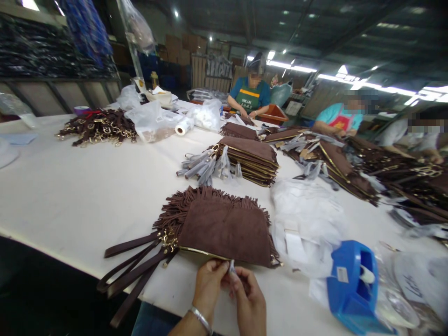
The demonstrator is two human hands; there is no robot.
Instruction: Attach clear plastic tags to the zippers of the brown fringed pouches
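A brown suede pouch (224, 228) with a fringe and a gold zipper lies in a stack in front of me, its zipper edge toward me. Several brown wrist straps (140, 261) with gold clasps fan out from its left side. Just at the pouch's near edge, my left hand (210, 282) and my right hand (248, 296) meet with fingers closed. Between their fingertips is a small piece of clear plastic (232, 267). A silver bracelet circles my left wrist. Parts of the right fingers are hidden behind the hand.
Behind the pouch stands a pile of similar pouches (248, 158) with plastic-wrapped straps. White plastic bags (304, 224) and a blue tape dispenser (353, 284) are to the right. A heap of straps (98, 126) lies back left. Co-workers (250, 95) work across the table.
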